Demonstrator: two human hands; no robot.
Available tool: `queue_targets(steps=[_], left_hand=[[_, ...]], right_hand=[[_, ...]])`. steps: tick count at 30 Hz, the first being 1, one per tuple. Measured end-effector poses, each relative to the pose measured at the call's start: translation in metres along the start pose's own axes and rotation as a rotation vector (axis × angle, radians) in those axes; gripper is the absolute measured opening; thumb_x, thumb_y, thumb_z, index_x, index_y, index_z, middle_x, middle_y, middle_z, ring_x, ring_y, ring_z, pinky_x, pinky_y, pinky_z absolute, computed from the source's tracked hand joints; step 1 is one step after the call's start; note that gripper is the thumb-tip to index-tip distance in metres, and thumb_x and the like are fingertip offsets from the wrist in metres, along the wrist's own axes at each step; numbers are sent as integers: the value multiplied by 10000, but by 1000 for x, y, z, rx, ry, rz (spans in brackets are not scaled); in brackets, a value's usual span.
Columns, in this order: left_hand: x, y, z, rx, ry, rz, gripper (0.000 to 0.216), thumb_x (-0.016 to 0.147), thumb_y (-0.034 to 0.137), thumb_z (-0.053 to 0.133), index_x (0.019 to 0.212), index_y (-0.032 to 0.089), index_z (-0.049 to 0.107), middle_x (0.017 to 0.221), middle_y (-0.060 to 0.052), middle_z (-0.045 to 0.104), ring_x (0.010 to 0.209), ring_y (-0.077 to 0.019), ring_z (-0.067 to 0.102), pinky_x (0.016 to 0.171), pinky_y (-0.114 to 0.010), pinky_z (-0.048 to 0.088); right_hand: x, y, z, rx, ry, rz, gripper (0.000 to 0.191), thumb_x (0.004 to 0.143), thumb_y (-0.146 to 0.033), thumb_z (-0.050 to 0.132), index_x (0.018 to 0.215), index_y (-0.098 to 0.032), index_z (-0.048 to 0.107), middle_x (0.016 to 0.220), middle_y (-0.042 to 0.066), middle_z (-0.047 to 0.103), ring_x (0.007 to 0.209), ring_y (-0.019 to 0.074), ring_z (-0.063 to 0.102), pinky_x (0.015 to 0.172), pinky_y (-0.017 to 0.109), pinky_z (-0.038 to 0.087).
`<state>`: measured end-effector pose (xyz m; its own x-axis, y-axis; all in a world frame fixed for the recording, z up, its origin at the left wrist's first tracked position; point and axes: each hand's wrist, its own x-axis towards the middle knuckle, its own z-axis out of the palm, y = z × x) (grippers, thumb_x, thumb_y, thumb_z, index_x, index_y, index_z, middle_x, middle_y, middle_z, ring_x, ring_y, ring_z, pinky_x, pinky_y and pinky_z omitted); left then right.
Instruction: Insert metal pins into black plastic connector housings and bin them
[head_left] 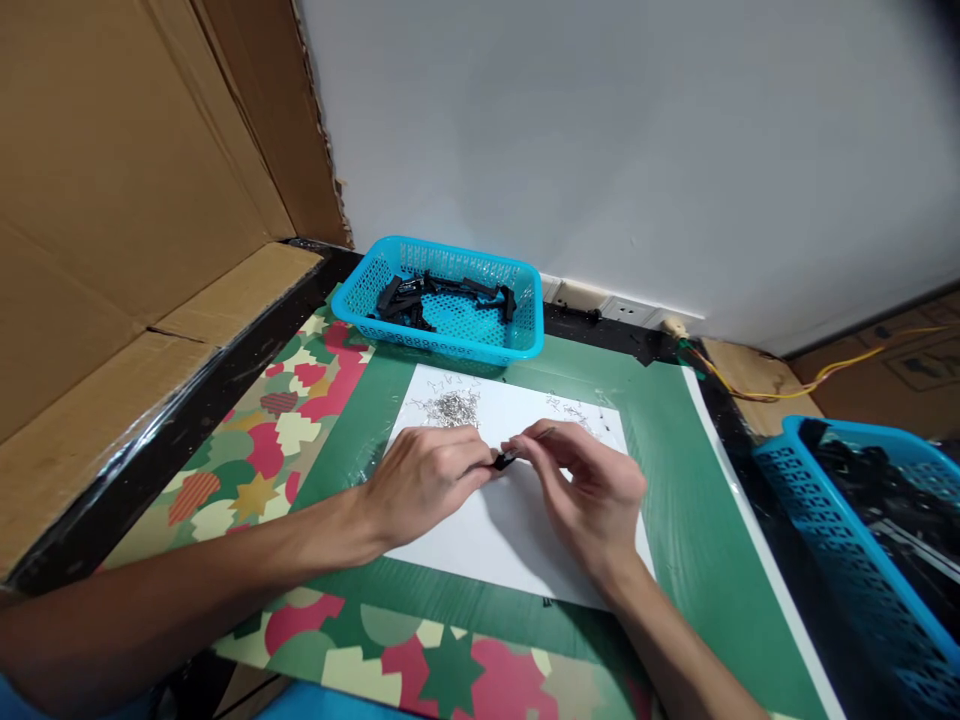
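Observation:
Over a white sheet of paper (pixel 457 535), my two hands meet at a small black plastic piece (pixel 504 460). My left hand (pixel 431 480) is closed, pinching the piece from the left; its far end is hidden by the fingers. From the right, my right hand (pixel 581 480) comes in with thumb and forefinger pinched together at the piece's right end, a thin tool-like sliver showing along the fingers. What exactly that pinch holds is too small to name. Beyond my left hand lies a heap of tiny silvery metal parts (pixel 452 408). A thinner scatter of similar parts (pixel 570 408) lies past my right hand.
A blue basket (pixel 450 348) with several black pieces stands at the back. Another blue basket (pixel 825 530), filled with black parts, is at the right. Cardboard (pixel 135 150) walls the left side. Yellow and red wires (pixel 795 392) run from a wall socket strip (pixel 630 311).

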<state>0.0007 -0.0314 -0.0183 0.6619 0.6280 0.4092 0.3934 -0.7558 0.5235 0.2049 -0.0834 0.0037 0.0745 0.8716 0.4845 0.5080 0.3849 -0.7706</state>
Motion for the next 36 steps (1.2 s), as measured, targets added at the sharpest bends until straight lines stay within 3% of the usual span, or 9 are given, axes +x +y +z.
queue_targets(steps=[4, 6, 12, 18, 24, 27, 30, 33, 36], left_hand=[[1, 1, 0, -3, 18, -4, 79, 1036, 239, 713, 1023, 173, 753, 923, -38, 793, 833, -207, 771, 721, -307, 564], [2, 2, 0, 7, 10, -13, 74, 1032, 236, 710, 1061, 179, 748, 959, -39, 799, 868, -216, 775, 747, -319, 576], [4, 4, 1, 55, -36, -46, 167, 1055, 228, 652, 1197, 204, 737, 1042, -47, 783, 970, -236, 756, 790, -343, 584], [5, 4, 2, 98, -98, -50, 232, 1079, 239, 610, 1284, 226, 715, 1107, -53, 751, 986, -232, 755, 770, -329, 583], [6, 6, 0, 70, -134, -57, 296, 1074, 223, 586, 1350, 234, 690, 1112, -63, 724, 932, -215, 746, 754, -312, 588], [5, 7, -4, -104, -25, -15, 324, 1087, 202, 556, 1383, 222, 686, 1100, -71, 709, 881, -180, 716, 784, -305, 585], [5, 6, -8, -290, 206, -34, 282, 1113, 225, 527, 1296, 202, 740, 1032, -74, 709, 902, -177, 692, 807, -300, 570], [10, 2, -9, -498, 362, -260, 276, 1124, 365, 546, 1175, 207, 767, 850, -31, 667, 738, -148, 631, 637, -257, 515], [17, -4, -8, -784, 428, -506, 338, 1103, 496, 572, 1265, 227, 696, 635, 68, 473, 468, -89, 410, 421, -201, 303]], right_hand=[[11, 9, -24, 35, 219, 62, 63, 1036, -282, 723, 1040, -219, 722, 882, 38, 762, 763, 211, 776, 748, 370, 665], [17, 18, -40, -22, 223, 109, 112, 1053, -325, 702, 1086, -219, 716, 853, 27, 732, 736, 198, 741, 730, 364, 645], [26, 39, -77, -192, 9, 191, 230, 1104, -402, 594, 1038, -216, 712, 729, -14, 627, 605, 151, 575, 587, 287, 482], [27, 35, -81, -299, -493, 174, 246, 1072, -354, 635, 975, -202, 801, 910, 56, 767, 754, 186, 664, 651, 284, 486], [24, 34, -74, -294, -537, 181, 141, 1009, -285, 719, 958, -202, 820, 827, 30, 731, 691, 172, 631, 641, 283, 484], [24, 35, -71, -280, -522, 172, 160, 1026, -270, 686, 978, -207, 824, 888, 41, 768, 735, 181, 664, 671, 289, 499], [26, 34, -59, -262, -440, 183, 217, 1059, -261, 620, 1013, -204, 825, 975, 61, 812, 813, 202, 717, 703, 296, 515], [32, 30, -37, -262, -432, 173, 208, 1033, -189, 615, 1026, -200, 822, 1009, 69, 831, 852, 213, 739, 731, 300, 522], [40, 25, -12, -259, -485, 147, 202, 994, -140, 644, 1046, -210, 826, 986, 62, 833, 829, 203, 733, 744, 298, 513]])
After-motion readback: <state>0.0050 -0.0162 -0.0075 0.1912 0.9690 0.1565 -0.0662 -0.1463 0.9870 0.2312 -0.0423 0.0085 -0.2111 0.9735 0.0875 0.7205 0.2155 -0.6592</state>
